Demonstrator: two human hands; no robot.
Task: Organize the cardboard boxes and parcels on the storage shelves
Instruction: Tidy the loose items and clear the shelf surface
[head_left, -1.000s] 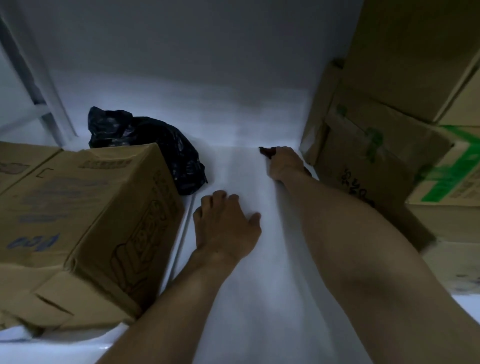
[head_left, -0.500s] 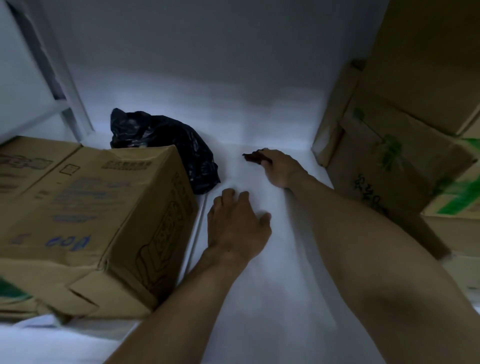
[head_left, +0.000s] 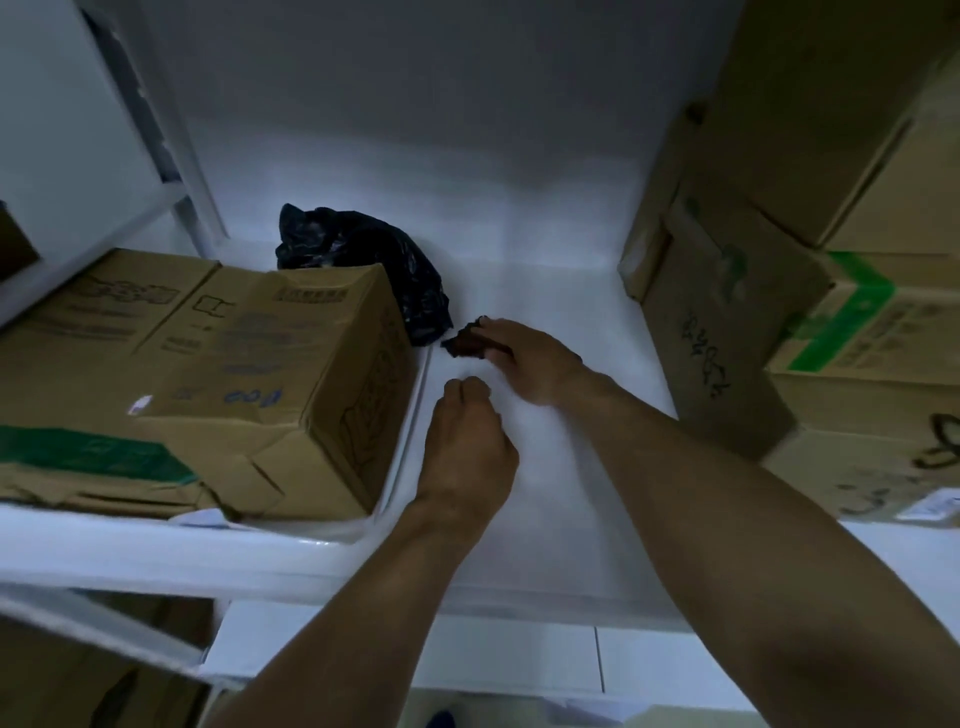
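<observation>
A white shelf (head_left: 545, 467) runs across the view. On its left lies a printed cardboard box (head_left: 223, 374), with a crumpled black plastic bag (head_left: 374, 260) behind it. Stacked cardboard boxes (head_left: 779, 291), some with green tape, fill the right side. My right hand (head_left: 524, 358) reaches over the bare middle of the shelf and holds a small dark brown scrap (head_left: 465, 343) in its fingers, close to the black bag. My left hand (head_left: 467, 452) rests on the shelf just in front, fingers curled under, holding nothing that I can see.
A white upright post (head_left: 171, 135) and the back wall bound the shelf at the left and rear. Below the shelf's front edge a lower level with more cardboard (head_left: 104, 675) shows at the bottom left.
My right hand has drawn the dark scrap leftward from beside the right boxes to near the black bag. My left hand's fingers, flat before, have curled. My view has pulled back.
</observation>
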